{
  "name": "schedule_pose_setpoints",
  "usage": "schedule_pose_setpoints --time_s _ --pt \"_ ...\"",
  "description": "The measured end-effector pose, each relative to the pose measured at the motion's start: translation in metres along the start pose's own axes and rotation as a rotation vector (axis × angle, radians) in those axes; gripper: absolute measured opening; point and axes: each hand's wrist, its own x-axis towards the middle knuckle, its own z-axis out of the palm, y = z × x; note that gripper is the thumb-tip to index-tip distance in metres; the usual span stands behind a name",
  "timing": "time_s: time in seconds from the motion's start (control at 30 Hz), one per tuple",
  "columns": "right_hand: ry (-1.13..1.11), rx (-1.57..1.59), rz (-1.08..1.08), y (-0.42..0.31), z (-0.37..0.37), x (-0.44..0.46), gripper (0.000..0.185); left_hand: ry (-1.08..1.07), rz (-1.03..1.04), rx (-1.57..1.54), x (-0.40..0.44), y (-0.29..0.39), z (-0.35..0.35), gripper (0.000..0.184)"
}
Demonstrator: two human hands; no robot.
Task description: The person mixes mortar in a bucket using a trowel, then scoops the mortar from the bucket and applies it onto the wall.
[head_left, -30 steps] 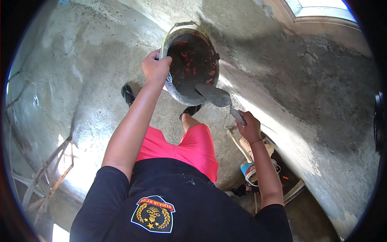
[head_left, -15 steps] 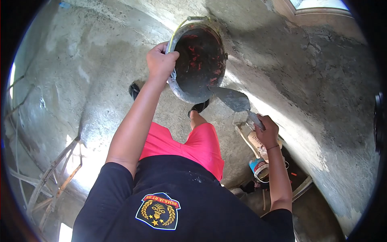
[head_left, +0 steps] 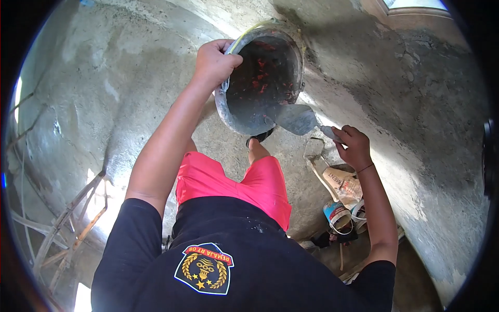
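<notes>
Two things held: in the closed left hand (head_left: 221, 61), by its rim, a bucket (head_left: 224, 110) (red patches inside), above the floor (head_left: 297, 179); in the closed right hand (head_left: 355, 146), by its handle, a trowel (head_left: 297, 119), with blade at the bucket's lip. Near the wall (head_left: 416, 114), a paper bag (head_left: 344, 183) and small pail (head_left: 336, 213).

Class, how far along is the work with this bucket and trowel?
Apparently done: the bucket is tipped open to view. In hand: the left hand grips its rim; the right hand holds the trowel at the bucket's lip. Likely left: grey residue inside; how much is unclear.
</notes>
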Motion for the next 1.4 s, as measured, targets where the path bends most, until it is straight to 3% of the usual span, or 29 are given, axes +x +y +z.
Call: schedule_pose_setpoints --time_s 0.4,0.53,0.6,0.7,0.97,1.13,1.3,1.37,1.4 --pt "-0.032 0.263 -0.089 0.006 0.018 -0.005 0.046 -0.011 -0.013 0.095 -0.001 0.006 -0.008 0.023" --pt "-0.006 0.325 -0.018 -0.001 0.029 -0.017 0.046 0.003 -0.054 0.17 0.0 0.002 -0.006 0.023" --pt "-0.009 0.385 0.092 -0.005 0.033 -0.024 0.045 0.047 -0.088 0.058 -0.002 -0.001 -0.006 0.021" --pt "-0.009 0.345 0.077 -0.004 0.04 -0.033 0.044 0.099 -0.061 0.087 -0.007 -0.002 0.003 0.019" --pt "-0.03 0.347 -0.043 -0.013 0.048 -0.024 0.043 -0.035 -0.047 0.083 -0.012 0.004 0.018 0.029" --pt "0.018 0.659 0.093 -0.031 0.069 -0.03 0.047 -0.023 -0.078 0.096 0.0 -0.005 0.017 0.031" --pt "0.153 0.661 0.223 -0.055 0.094 -0.044 0.043 0.071 -0.055 0.098 0.005 -0.028 0.02 0.028" --pt "0.103 0.801 0.435 -0.058 0.097 -0.045 0.04 0.125 -0.06 0.134 0.003 -0.03 0.021 0.029" --pt "0.105 0.784 0.438 -0.059 0.099 -0.045 0.04 0.121 -0.057 0.118 0.0 -0.035 0.022 0.029"
